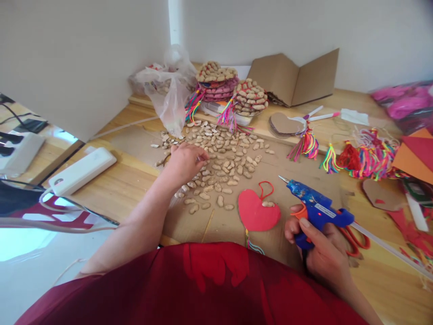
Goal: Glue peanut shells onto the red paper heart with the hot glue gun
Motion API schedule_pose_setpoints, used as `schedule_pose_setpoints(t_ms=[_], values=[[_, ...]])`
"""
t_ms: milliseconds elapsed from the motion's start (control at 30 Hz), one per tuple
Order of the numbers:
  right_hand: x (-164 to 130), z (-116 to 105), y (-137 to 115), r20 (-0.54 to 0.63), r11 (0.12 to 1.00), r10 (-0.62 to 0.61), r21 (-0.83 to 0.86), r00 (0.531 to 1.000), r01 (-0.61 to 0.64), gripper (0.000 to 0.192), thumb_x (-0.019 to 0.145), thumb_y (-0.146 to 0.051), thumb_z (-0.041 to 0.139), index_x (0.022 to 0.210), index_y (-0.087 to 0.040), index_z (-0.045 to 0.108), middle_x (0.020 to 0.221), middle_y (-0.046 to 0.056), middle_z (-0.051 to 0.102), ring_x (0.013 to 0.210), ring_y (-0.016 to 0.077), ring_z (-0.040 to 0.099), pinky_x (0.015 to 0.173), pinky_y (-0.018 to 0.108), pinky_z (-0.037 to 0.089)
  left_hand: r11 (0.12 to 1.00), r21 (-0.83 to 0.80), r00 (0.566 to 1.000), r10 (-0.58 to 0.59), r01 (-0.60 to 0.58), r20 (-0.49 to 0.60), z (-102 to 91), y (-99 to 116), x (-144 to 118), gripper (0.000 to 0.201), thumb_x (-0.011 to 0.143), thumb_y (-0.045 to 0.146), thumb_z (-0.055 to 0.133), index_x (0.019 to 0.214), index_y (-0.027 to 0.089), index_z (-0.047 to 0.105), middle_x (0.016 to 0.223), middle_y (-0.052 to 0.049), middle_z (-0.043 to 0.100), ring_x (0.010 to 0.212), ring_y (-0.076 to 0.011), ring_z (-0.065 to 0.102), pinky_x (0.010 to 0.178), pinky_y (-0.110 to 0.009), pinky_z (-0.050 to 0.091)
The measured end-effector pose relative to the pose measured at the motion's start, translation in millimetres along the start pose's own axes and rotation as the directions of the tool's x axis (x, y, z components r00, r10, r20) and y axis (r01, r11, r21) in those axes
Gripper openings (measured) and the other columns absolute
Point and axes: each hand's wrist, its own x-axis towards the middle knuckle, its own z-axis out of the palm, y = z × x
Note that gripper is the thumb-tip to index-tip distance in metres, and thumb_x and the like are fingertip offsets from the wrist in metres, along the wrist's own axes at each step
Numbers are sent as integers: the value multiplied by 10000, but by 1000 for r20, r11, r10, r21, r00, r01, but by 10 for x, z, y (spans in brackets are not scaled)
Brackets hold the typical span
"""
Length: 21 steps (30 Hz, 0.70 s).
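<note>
My right hand [320, 250] grips a blue glue gun [316, 208] with an orange trigger, its nozzle pointing up and left. Just left of it lies a red paper heart [255, 213] with a red loop and one peanut [268, 204] stuck near its upper right edge. My left hand [185, 161] reaches into a spread of loose peanuts [225, 162] on a cardboard sheet [297, 169], fingers pinched together at the pile; whether they hold a peanut is hidden.
Finished peanut-covered hearts [233, 88] with colourful tassels are stacked at the back beside a plastic bag [169, 88] and folded cardboard [294, 79]. Tassels [358, 155], red and orange paper [416, 155] and orange-handled scissors [356, 241] lie at right. A white power strip [83, 170] sits left.
</note>
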Motion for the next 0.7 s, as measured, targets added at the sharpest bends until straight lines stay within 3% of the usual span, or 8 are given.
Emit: schedule_pose_setpoints(t_ms=[200,367,700], values=[[3,2,6,2,1000,-4,3,1000,4,261,854,-400,733,1063,-272,642,706,6,580,655,179,546,557,291,445,999,-13,999,35,-35,2,31,15,-12,202,858,205,608,929,268,786,1000,-48,764,1043,-314,625,970,-515,419],[9,20,-11,-1,1000,-3,9,1000,3,247,858,-391,727,1053,-265,644,692,4,570,632,183,538,542,301,422,996,-9,996,85,-85,-35,73,-32,-5,194,861,230,619,963,271,779,996,-56,758,1021,-291,632,939,-465,435],[-16,29,-42,23,1000,3,-2,1000,-3,220,884,-364,709,1048,-241,632,717,2,580,664,169,558,585,288,434,996,-54,998,69,-68,9,92,-11,-1,137,857,266,649,903,252,777,958,-43,750,975,-279,653,941,-459,449]])
